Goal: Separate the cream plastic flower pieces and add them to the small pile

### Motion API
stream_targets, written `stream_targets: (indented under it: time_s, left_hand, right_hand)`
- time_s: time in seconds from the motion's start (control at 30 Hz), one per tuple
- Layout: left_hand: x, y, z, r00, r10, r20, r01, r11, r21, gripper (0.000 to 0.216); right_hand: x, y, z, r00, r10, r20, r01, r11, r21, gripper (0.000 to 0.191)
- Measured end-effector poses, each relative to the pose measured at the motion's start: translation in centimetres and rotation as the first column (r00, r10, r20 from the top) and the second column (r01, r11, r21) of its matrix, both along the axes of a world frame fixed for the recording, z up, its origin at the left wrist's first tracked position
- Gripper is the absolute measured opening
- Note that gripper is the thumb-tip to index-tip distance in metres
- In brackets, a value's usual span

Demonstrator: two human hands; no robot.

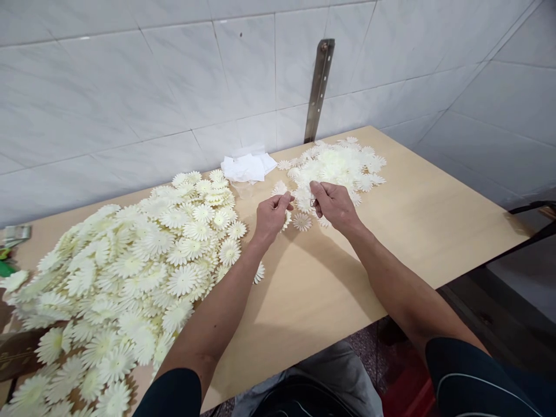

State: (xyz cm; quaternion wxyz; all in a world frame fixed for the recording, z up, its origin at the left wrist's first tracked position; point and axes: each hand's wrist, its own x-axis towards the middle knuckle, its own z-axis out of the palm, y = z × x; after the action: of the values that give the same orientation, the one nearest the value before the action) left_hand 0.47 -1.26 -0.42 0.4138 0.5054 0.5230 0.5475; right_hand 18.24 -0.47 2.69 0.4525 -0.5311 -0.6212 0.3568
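With both forearms reaching in from the bottom edge, dark sleeves [469,370] and a grey-clad lap [350,370] are closest. Next up: tabletop [313,301], light wood look, front edge running diagonally.

Big heap of pale flowers [143,260] covers the left part, cream to faint yellow, lying every which way and overlapping, many flat, some tipped. It runs from the bottom edge back toward the wall; left forearm crosses in front of its right side. One loose flower [259,273] pokes out just right of that forearm. Small green thing [6,267] at far left, cropped; can't tell what it is.

Farther in, hands are side by side above the tabletop, apart from each other. Left hand [270,218]: grip closed on a flower [287,220], petals showing under the fingertips. Right hand [334,204]: thumb against forefinger, rest curled; can't tell if that grip has anything in it. Single flower [302,221] lies flat between them.

Smaller pile [341,165] sits right behind the right hand, whiter. White paper [249,168] left of it, near the wall. Last, slotted metal strip [319,90] upright on the tiled wall [174,87].
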Motion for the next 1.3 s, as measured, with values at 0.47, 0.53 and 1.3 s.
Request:
stream_targets:
  time_s: [0.47, 0.53, 1.3]
  left_hand:
    - [-0.2, 0.2, 0.2, 0.992, -0.093, 0.088, 0.094, 0.996, -0.006, 0.042]
    - [-0.1, 0.3, 0.1, 0.989, -0.084, 0.122, 0.085, 0.996, -0.004, 0.035]
    - [-1.1, 1.1, 0.2, 0.966, 0.257, 0.012, -0.257, 0.966, 0.01, 0.033]
  right_hand:
    - [-0.1, 0.3, -0.5, 0.964, 0.191, 0.184, -0.192, 0.981, -0.012, 0.081]
    - [-0.1, 0.2, -0.4, 0.966, 0.229, 0.117, -0.224, 0.973, -0.054, 0.08]
    - [0.1, 1.1, -1.5, 0.985, 0.12, 0.126, -0.109, 0.99, -0.093, 0.032]
